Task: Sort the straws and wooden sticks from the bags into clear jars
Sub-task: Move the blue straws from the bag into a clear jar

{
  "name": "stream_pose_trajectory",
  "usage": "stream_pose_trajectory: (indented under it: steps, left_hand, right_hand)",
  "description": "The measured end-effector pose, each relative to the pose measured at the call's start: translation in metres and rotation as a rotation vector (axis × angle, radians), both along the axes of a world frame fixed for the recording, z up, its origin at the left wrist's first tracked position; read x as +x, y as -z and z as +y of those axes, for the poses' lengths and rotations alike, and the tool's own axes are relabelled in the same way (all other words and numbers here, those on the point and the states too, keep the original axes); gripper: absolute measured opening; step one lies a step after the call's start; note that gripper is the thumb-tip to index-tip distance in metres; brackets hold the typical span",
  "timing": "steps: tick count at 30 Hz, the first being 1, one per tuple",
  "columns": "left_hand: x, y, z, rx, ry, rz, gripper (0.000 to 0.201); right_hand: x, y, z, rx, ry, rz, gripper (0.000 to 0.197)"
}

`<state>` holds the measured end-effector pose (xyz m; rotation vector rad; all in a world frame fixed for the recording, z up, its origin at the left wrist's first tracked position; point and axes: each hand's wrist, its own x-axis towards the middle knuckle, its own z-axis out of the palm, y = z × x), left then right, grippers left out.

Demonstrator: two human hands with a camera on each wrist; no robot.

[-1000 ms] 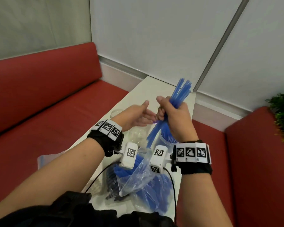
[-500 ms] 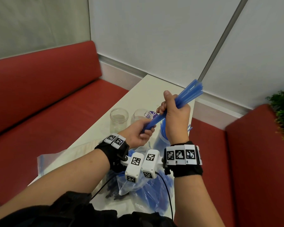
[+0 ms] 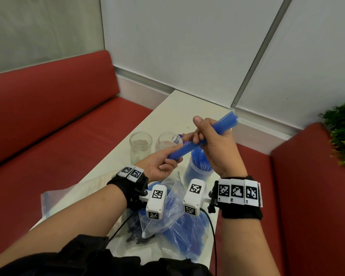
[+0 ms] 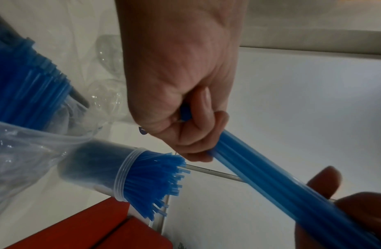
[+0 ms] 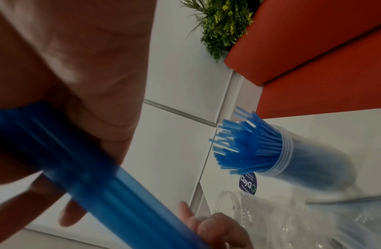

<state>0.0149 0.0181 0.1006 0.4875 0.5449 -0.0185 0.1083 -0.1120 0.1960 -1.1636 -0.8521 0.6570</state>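
A bundle of blue straws (image 3: 217, 129) slants over the white table (image 3: 167, 118), its upper end pointing right and away. My right hand (image 3: 209, 140) grips its middle in a fist, thumb up. My left hand (image 3: 161, 163) holds the lower end, its fingers curled under the straws. In the left wrist view the bundle (image 4: 281, 182) runs from the right hand (image 4: 180, 80) down to my left fingers (image 4: 325, 182). A clear jar packed with blue straws (image 3: 197, 168) stands just below the hands. Two empty clear jars (image 3: 140, 146) (image 3: 167, 143) stand to its left.
A clear bag of blue straws (image 3: 179, 222) lies near the table's front edge under my wrists. A second, flat bag (image 3: 54, 198) lies at the left. Red benches (image 3: 48, 120) flank the table. A plant (image 3: 343, 136) stands at the right.
The bundle has tipped from nearly upright to a low slant. My left hand, open beside it a second ago, now holds its lower end. The scattered straw ends have been evened.
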Motion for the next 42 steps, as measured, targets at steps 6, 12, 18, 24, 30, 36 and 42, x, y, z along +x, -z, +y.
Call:
stream_pose_trajectory:
  steps: [6, 12, 18, 24, 30, 36, 42]
  left_hand:
    - [0.002, 0.013, 0.008, 0.073, -0.046, 0.106, 0.022]
    - [0.014, 0.017, 0.016, 0.252, -0.106, 0.106, 0.028]
    - [0.006, 0.031, 0.023, 0.961, 0.073, 0.315, 0.023]
    - [0.012, 0.050, 0.016, 1.556, 0.377, 0.394, 0.019]
    - [0.008, 0.079, 0.002, 1.889, 0.799, 0.253, 0.023]
    - [-0.005, 0.111, -0.007, 2.157, 1.130, 0.203, 0.040]
    - [-0.006, 0.103, -0.005, 2.246, 1.233, 0.344, 0.020]
  right_hand:
    - [0.023, -0.006, -0.022, -0.331, -0.088, -0.261, 0.025]
    - [0.047, -0.019, -0.030, -0.347, 0.009, -0.310, 0.012]
    - [0.086, -0.013, -0.026, -0.331, 0.508, -0.374, 0.017]
    - [0.102, 0.035, -0.003, -0.615, 0.583, -0.441, 0.013]
    - [0.103, 0.091, 0.028, -0.864, 0.499, -0.411, 0.024]
    - [0.103, 0.094, 0.037, -0.733, 0.575, -0.568, 0.039]
    - [0.083, 0.118, 0.046, -0.748, 0.565, -1.061, 0.047]
